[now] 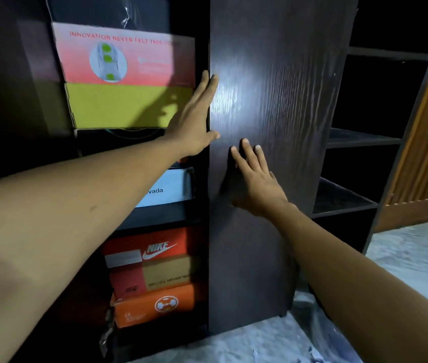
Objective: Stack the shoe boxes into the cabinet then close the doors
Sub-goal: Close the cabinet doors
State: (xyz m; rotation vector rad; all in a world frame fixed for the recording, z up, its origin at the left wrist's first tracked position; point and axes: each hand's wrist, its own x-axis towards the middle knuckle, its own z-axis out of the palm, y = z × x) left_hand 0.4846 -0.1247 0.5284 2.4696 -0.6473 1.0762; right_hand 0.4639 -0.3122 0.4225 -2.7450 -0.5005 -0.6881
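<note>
A dark wooden cabinet door (273, 74) stands in front of me, nearly closed over the right side. My right hand (254, 179) lies flat on its face, fingers spread. My left hand (194, 121) is open with its fingers against the door's left edge and its thumb on the door's face. Left of the door, shoe boxes are stacked in the open compartment: a pink box (124, 56), a yellow box (121, 106), a white box (171, 189), a red Nike box (150, 250), a red and tan box (152, 279) and an orange box (152, 305) at the bottom.
Open dark shelves (359, 137) stand to the right of the door. A brown wooden panel (427, 153) stands at the far right. The floor (404, 258) is pale and mottled, with plastic wrap (312, 310) near the cabinet base.
</note>
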